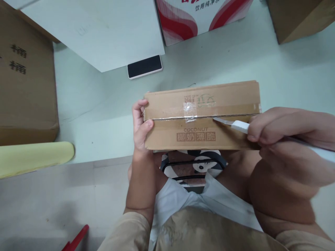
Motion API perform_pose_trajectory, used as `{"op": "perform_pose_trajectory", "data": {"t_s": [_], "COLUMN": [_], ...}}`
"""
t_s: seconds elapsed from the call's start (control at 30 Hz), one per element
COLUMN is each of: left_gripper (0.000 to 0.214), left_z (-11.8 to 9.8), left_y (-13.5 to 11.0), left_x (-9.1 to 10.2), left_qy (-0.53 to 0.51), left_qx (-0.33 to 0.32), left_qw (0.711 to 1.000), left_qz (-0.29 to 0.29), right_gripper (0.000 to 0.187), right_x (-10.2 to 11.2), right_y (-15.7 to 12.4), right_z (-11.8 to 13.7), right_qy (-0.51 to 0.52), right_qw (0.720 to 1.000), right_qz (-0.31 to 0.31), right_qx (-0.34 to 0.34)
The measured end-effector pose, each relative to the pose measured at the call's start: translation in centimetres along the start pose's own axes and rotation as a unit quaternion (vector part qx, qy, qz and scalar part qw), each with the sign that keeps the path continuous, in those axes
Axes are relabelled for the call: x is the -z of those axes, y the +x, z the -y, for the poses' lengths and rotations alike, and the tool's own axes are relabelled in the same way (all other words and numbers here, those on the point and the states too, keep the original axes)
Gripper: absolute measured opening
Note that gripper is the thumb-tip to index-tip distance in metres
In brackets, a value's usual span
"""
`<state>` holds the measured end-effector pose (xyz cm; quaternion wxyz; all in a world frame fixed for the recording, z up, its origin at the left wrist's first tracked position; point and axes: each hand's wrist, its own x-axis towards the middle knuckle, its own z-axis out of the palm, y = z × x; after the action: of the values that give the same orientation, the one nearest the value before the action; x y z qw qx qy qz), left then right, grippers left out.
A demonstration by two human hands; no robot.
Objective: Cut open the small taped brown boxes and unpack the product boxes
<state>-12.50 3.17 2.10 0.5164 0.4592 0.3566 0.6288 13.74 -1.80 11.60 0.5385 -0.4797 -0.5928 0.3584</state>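
A small brown cardboard box printed COCONUT rests near my lap, its top flaps joined by clear tape along a centre seam. My left hand grips the box's left end, thumb on top and fingers wrapped round the side. My right hand is closed round a white utility knife. The knife's blade tip lies on the taped seam, right of the box's middle.
A black phone lies on the pale green floor beyond the box. A large brown carton stands at left, a red-and-white carton at the back, another brown one at top right. A yellow foam roll lies at left.
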Motion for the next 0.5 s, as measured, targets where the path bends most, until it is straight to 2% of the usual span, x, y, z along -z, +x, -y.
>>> {"op": "perform_pose_trajectory", "data": {"t_s": [0.07, 0.13, 0.4, 0.5], "left_gripper": [0.050, 0.052, 0.050, 0.054], "left_z": [0.0, 0.1, 0.1, 0.0], "left_y": [0.0, 0.0, -0.1, -0.1], "left_x": [0.1, 0.1, 0.0, 0.0], "left_qy": [0.010, 0.019, 0.024, 0.046], "left_qx": [-0.003, -0.003, -0.007, -0.003], "left_qw": [1.000, 1.000, 1.000, 0.999], "left_qz": [-0.001, -0.004, -0.005, -0.015], "right_gripper": [0.037, 0.039, 0.033, 0.034], "right_x": [-0.4, -0.6, -1.0, -0.3], "right_y": [-0.1, -0.1, 0.1, 0.0], "right_z": [0.0, 0.0, 0.3, -0.8], "right_qy": [0.017, 0.021, 0.023, 0.059], "right_qw": [0.998, 0.997, 0.997, 0.995], "right_qz": [-0.054, -0.074, -0.072, -0.056], "right_qx": [-0.003, -0.005, -0.008, 0.051]}}
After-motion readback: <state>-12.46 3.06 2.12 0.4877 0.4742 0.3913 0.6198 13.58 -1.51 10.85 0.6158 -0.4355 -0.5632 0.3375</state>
